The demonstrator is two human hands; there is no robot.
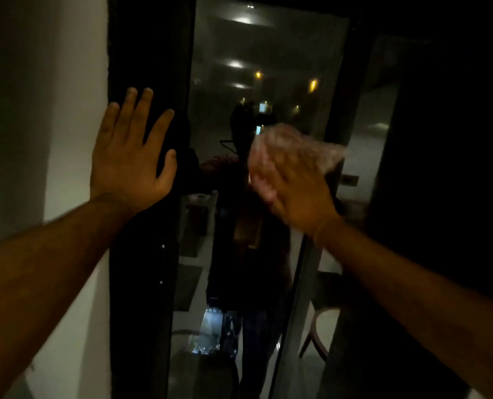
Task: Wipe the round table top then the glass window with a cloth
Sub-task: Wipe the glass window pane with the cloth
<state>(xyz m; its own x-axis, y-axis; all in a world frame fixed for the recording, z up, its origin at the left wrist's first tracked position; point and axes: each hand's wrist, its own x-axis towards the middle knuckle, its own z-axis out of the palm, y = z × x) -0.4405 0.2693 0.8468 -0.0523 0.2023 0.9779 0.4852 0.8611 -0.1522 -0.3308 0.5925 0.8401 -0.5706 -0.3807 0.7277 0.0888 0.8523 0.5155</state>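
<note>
Cloth (294, 151) under right hand (300, 194) grip on glass window (268, 53); left hand (130, 165) splayed flat on frame (150, 53).

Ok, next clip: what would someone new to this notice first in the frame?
The right hand, blurred, presses a pale cloth flat against the dark glass window at centre. The left hand is spread open at the left, over the edge where the white wall meets the black window frame. The glass mirrors a dim figure and scattered lights.
</note>
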